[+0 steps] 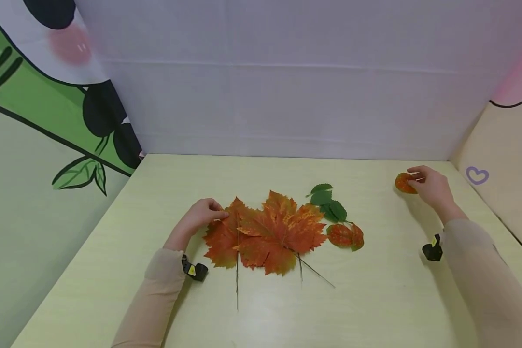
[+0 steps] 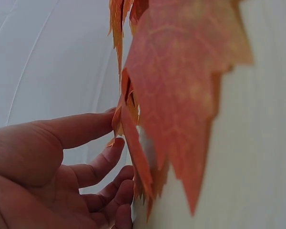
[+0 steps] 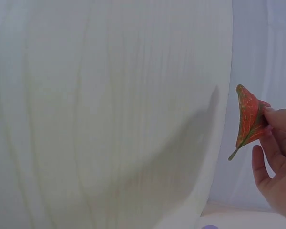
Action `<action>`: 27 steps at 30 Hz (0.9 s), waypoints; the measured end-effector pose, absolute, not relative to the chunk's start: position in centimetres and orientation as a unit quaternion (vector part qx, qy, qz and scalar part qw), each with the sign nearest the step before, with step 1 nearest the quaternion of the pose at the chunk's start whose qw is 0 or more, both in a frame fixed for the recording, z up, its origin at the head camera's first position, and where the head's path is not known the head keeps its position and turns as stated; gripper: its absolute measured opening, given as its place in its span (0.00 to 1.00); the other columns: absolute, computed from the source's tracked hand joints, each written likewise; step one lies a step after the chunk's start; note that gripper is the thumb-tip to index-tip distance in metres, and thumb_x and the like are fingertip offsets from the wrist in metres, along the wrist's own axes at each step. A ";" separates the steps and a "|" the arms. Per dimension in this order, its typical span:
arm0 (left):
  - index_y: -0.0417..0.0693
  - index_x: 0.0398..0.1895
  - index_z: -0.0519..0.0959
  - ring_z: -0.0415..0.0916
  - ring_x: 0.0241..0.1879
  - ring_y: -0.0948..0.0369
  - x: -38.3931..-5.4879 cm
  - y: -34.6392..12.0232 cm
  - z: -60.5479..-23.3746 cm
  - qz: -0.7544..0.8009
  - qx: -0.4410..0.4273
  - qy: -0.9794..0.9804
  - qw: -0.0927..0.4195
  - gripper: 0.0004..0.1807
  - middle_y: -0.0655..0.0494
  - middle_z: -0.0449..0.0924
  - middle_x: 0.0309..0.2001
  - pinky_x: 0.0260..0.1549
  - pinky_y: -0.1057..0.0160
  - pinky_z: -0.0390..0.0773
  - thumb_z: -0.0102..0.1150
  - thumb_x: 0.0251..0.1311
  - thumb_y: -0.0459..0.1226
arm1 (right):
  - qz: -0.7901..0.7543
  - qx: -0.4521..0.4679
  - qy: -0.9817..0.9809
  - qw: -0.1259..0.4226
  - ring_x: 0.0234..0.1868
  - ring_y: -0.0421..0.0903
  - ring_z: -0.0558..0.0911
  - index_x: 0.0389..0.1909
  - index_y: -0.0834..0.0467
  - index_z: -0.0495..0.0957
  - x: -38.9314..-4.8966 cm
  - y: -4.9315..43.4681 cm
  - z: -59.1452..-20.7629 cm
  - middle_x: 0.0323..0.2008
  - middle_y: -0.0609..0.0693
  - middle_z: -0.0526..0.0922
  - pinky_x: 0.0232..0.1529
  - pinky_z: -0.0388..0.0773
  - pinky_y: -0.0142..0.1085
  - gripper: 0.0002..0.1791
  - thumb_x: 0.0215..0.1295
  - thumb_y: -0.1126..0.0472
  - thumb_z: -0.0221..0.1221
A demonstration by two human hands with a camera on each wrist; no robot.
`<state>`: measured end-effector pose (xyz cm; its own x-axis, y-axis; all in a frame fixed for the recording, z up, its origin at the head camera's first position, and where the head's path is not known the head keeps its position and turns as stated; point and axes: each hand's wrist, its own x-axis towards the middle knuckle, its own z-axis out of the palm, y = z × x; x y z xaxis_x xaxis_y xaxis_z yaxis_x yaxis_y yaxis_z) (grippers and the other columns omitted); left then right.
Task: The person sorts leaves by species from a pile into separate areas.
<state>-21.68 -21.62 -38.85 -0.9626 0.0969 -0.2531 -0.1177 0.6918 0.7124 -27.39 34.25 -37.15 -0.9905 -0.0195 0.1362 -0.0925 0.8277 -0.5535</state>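
Observation:
My left hand (image 1: 205, 212) pinches the edge of the leftmost orange maple leaf (image 1: 222, 241), an artificial leaf with a thin stem. In the left wrist view, the thumb and a fingertip of the left hand (image 2: 52, 167) meet at a folded lobe of the maple leaf (image 2: 181, 81). More orange maple leaves (image 1: 282, 232) overlap it on the right, their stems pointing toward the front. Over at the far right, my right hand (image 1: 433, 189) pinches a small orange-red leaf (image 1: 405, 183). Held off the table, the small leaf (image 3: 250, 117) shows green edges and a short stem in the right wrist view.
Several small green leaves (image 1: 326, 203) lie behind and right of the maple leaves. Small red-orange leaves (image 1: 341, 236) lie just in front of them. The pale wooden table (image 1: 356, 309) ends at a white back panel (image 1: 287, 111), with printed panels on both sides.

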 end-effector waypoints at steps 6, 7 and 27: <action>0.37 0.38 0.71 0.64 0.29 0.57 -21.9 -21.7 -38.6 0.393 -0.012 0.909 0.137 0.16 0.49 0.71 0.32 0.28 0.64 0.66 0.59 0.56 0.41 | 0.309 -0.011 -0.949 0.056 0.46 0.64 0.73 0.55 0.70 0.66 -28.3 34.9 -37.0 0.47 0.72 0.73 0.30 0.68 0.25 0.22 0.65 0.60 0.51; 0.37 0.38 0.71 0.64 0.29 0.57 -21.9 -21.7 -38.6 0.394 -0.012 0.909 0.136 0.16 0.49 0.70 0.32 0.27 0.64 0.66 0.59 0.56 0.41 | 0.310 -0.018 -0.949 0.056 0.46 0.63 0.73 0.54 0.71 0.66 -28.5 35.1 -37.0 0.47 0.71 0.73 0.28 0.66 0.23 0.22 0.65 0.60 0.51; 0.37 0.37 0.71 0.63 0.27 0.58 -21.9 -21.6 -38.8 0.392 -0.015 0.909 0.138 0.16 0.50 0.69 0.31 0.27 0.64 0.66 0.60 0.55 0.42 | 0.398 -0.153 -0.904 0.008 0.37 0.42 0.70 0.56 0.69 0.66 -30.3 38.1 -37.5 0.41 0.53 0.73 0.27 0.69 0.21 0.24 0.65 0.57 0.49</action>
<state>-21.95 -21.56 -38.81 -0.9615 0.0801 -0.2627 -0.1361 0.6918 0.7091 -30.28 38.06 -37.49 -0.9531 0.2826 -0.1081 0.2707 0.6363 -0.7224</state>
